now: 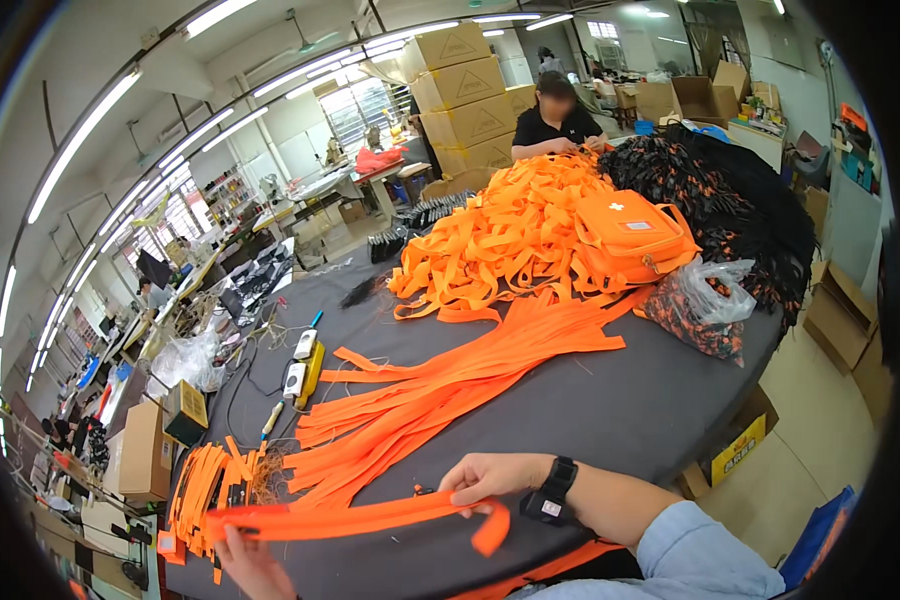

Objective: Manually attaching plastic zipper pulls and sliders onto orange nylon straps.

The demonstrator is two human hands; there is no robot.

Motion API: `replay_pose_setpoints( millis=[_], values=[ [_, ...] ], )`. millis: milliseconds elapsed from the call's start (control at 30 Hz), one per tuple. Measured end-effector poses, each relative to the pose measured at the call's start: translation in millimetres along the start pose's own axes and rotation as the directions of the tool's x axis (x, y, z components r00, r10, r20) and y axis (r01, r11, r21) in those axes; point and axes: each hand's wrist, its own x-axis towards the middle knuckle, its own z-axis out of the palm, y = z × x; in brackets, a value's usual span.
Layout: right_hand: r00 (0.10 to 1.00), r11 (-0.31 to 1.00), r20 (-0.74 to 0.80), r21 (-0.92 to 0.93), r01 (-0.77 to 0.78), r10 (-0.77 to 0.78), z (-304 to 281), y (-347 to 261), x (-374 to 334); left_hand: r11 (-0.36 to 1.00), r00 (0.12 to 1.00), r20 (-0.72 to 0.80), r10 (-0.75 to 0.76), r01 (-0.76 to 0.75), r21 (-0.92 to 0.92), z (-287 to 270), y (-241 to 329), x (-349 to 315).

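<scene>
Item in hand: one orange webbing strap (pixel 360 518), stretched crosswise at the near table edge. Our right hand (pixel 485 478), a black watch at the wrist, pinches it near its right end, whose tail folds downward past the fingers. Our left hand (pixel 253 562) grips the left end, fingers closed about it; part of that hand runs out of the lower frame.

Step, as we judge it: a single strap lifted off the stock and drawn taut between both hands, likely for checking or sorting. The next move would call for an even grip at both ends so the strap lies flat and untwisted.

Stock, nearest first: a sheaf of long orange straps (pixel 450 385) fanned across the dark table (pixel 630 410); a small bundle of shorter orange pieces (pixel 202 485) beside our left hand; a large tangled heap of orange webbing (pixel 510 235) farther off.

Containers:
- Clear plastic bag (pixel 705 305), holding small dark-and-orange parts, kind not discernible.
- Orange zip pouch (pixel 635 235), closed, contents hidden.
- Stacked cardboard cartons (pixel 460 95), closed.
- Open carton (pixel 705 98), contents unseen.

Also: black-and-orange heap (pixel 720 195); a person (pixel 555 120) working opposite.
</scene>
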Motion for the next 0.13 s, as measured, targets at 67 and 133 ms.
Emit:
replay_pose_setpoints(
  millis=[67, 133],
  values=[
    [0.991, 0.987, -0.082, -0.107, -0.115, 0.107, -6.6, -4.9, -4.5, 0.999, 0.995, -0.093, -0.03, 0.034, 0.04, -31.7, 6.4, -3.8],
    [0.987, 0.971, -0.067, -0.181, -0.156, 0.146, -7.0, -15.1, 8.7, 0.999, 0.997, -0.066, 0.03, -0.028, 0.036, -135.8, -41.8, 10.5]
  ],
)
